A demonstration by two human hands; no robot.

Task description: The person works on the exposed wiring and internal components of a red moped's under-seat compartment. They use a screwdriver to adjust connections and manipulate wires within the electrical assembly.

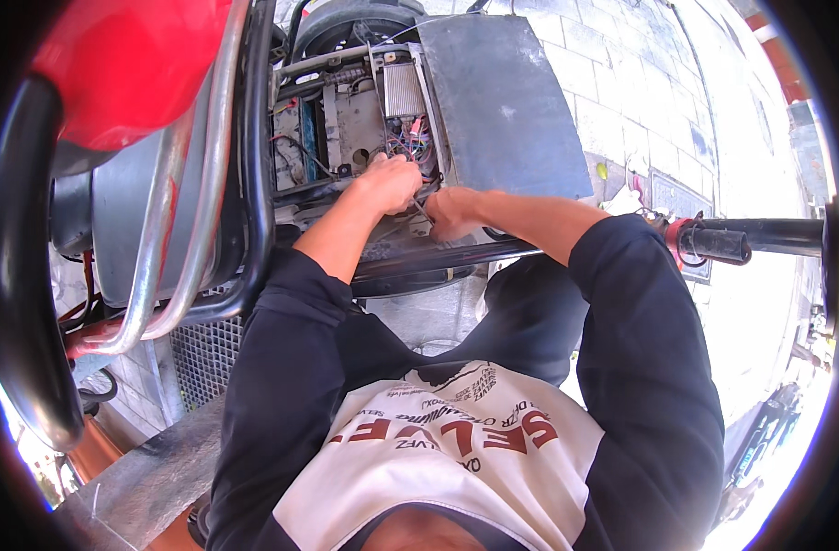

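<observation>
Head view: wire bundle [406, 145] just above both hands [419, 195].

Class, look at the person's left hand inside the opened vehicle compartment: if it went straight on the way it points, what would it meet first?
Probably the bundle of coloured wires just beyond the left hand, below the ribbed silver box. Depth is unclear; the fingers may already touch them.

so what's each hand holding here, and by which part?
Right hand grips a thin metal tool by its handle end, which the fist hides. Left hand pinches at the wire bundle; which wire cannot be told.
</observation>
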